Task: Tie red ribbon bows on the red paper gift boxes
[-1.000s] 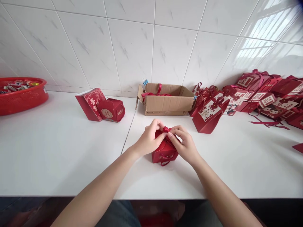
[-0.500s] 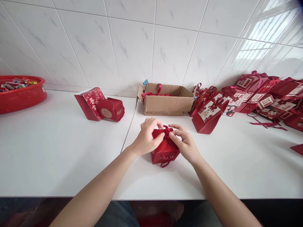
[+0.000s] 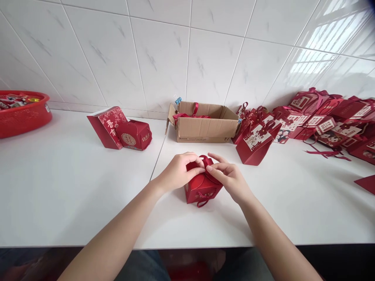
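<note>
A small red gift box (image 3: pixel 199 189) stands on the white counter (image 3: pixel 73 187) in front of me, a red tassel hanging on its front. My left hand (image 3: pixel 178 171) and my right hand (image 3: pixel 228 177) meet over its top. The fingers of both hands pinch the red ribbon (image 3: pixel 206 162) at the box's top, left hand from the left side, right hand from the right. The ribbon's knot is partly hidden by my fingers.
An open cardboard box (image 3: pixel 205 125) with red ribbons stands behind. Many finished red gift bags (image 3: pixel 307 121) lie at the right. A red packet and a small red box (image 3: pixel 133 134) sit at the left. A red basket (image 3: pixel 20 113) of sweets is at the far left.
Both hands have sunk a little lower onto the box's top, and the ribbon now lies flatter between the fingers. The view has drifted slightly right and down.
</note>
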Tool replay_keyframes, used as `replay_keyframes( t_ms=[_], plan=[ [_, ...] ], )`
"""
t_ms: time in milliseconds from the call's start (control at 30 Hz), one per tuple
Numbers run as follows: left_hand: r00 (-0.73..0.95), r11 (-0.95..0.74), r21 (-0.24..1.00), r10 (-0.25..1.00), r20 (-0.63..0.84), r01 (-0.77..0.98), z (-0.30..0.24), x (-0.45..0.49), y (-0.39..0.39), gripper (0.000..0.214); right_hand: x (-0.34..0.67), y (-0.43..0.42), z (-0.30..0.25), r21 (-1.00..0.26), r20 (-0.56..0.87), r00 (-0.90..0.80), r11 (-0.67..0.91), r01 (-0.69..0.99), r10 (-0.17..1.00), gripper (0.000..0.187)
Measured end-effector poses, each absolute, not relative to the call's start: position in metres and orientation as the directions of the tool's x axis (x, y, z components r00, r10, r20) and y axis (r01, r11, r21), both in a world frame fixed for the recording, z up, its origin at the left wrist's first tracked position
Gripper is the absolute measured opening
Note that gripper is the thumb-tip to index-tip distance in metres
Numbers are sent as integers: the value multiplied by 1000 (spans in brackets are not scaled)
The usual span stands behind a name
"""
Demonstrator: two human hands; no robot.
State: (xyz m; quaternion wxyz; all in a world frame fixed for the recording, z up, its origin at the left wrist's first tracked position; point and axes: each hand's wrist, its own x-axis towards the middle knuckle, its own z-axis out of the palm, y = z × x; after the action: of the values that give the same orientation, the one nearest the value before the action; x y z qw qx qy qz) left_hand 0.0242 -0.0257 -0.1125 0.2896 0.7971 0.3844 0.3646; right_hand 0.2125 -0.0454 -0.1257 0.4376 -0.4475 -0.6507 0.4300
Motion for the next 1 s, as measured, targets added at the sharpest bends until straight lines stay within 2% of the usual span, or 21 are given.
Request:
replay_keyframes(
  t_ms=[167,300,433,533,633,700,800,833,933,967,1000],
  plan=[
    [502,-489,792,820,274,366,-111,20,-24,11,217,-46,-123,-918,212,-289,292,270,934,35],
    [555,-505,792,789,263,343,-109,18,-23,10,220,-44,-124,-871,277,-215,339,356,936,35],
    [636,-521,798,734,238,303,-106,14,-23,8,226,-41,-123,-895,250,-189,301,328,950,34],
    [670,-539,792,704,236,286,-103,11,-24,9,236,-40,-119,-877,203,-338,324,354,919,31],
    [677,-566,767,695,244,304,-100,8,-24,11,246,-40,-114,-794,155,-541,430,429,827,29],
    [678,-570,752,698,230,331,-99,7,-24,12,254,-41,-110,-753,150,-557,460,471,817,25],
    [665,-559,732,721,197,389,-99,6,-25,11,270,-43,-100,-761,80,-548,406,506,833,27],
    [661,-558,724,726,189,406,-99,6,-25,11,277,-44,-96,-770,29,-605,403,494,796,28],
    [669,-573,709,718,191,412,-99,6,-24,12,291,-45,-83,-798,-83,-815,451,399,573,26],
    [675,-588,702,709,207,402,-99,6,-24,13,292,-44,-80,-803,-79,-828,456,383,556,27],
    [680,-606,694,697,227,389,-99,6,-24,13,290,-43,-79,-802,-46,-801,456,385,596,29]
  ],
)
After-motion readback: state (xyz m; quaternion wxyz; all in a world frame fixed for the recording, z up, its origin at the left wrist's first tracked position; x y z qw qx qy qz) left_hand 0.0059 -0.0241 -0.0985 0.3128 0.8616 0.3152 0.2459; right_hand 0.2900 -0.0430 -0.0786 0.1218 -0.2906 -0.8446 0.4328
